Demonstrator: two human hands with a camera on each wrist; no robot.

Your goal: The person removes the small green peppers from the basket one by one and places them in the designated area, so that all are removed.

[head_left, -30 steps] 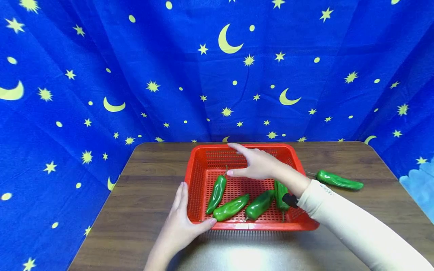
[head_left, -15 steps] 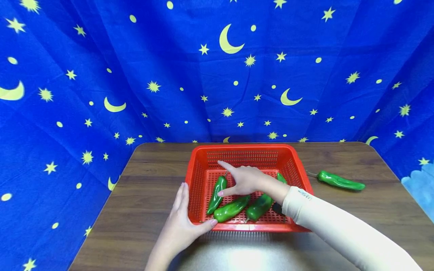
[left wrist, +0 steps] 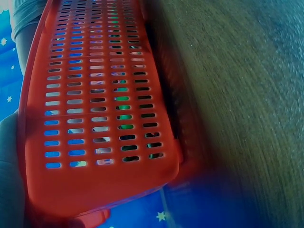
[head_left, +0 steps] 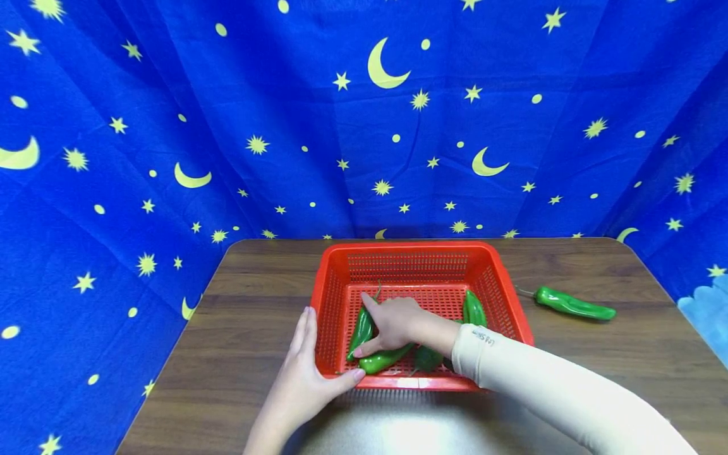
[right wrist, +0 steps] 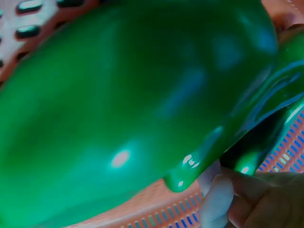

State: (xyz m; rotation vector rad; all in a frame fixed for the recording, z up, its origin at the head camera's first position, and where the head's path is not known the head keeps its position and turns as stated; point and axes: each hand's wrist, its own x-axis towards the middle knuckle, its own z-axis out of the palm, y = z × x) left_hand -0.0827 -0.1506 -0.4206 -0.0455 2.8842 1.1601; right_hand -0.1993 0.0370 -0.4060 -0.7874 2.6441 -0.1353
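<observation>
In the head view a red plastic basket [head_left: 418,382] with slotted walls holds several long green peppers. My left hand [head_left: 301,379] rests against its near left corner, straight fingers along the left side and thumb on the front rim. My right hand [head_left: 392,325] is down inside, thumb and index finger spread over the leftmost green pepper [head_left: 361,332]. Just under the thumb lies another green pepper [head_left: 378,362]. At the right, one green pepper [head_left: 474,308] is partly behind the forearm. A large green pepper [right wrist: 118,104] fills the right wrist view, above my fingertips.
Outside the basket, to its right, one more green pepper [head_left: 574,303] with a thin stem lies on the brown wood-grain table [head_left: 244,297]. A blue curtain [head_left: 296,114] with yellow moons and stars hangs behind and on both sides.
My right hand has moved down and toward the near left inside the basket, from near the far rim to the leftmost pepper. My left hand stays at the corner.
</observation>
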